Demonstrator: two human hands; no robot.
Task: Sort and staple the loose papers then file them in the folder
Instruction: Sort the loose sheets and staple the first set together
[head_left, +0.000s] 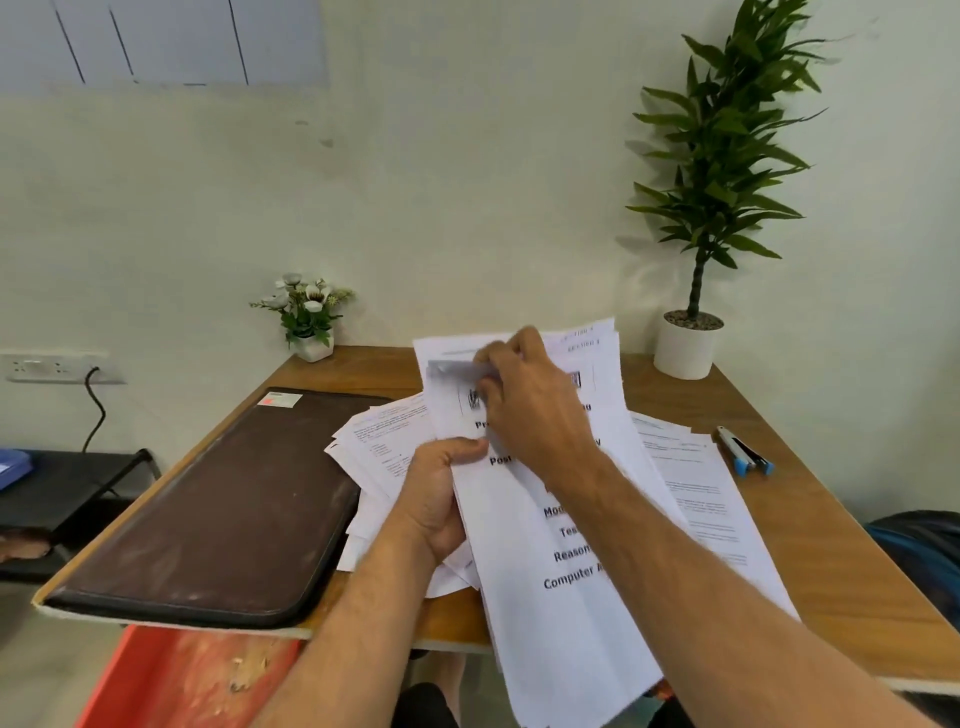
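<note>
L hand (441, 499) curls round the left edge of a raised sheaf of papers (550, 597), thumb on top; R hand (530, 400) lies over the sheaf's upper part, fingertips pinching at a blurred sheet near the top; more loose sheets (696, 483) fan out on the wooden table (831, 571) beneath & to both sides; brown folder (218, 509) lies shut, flat at table's left, just beside the paper pile; stapler (745, 451) w/ blue ends rests at right, near the sheets; small flower pot (311, 317) & tall plant (701, 208) at the back edge.
</note>
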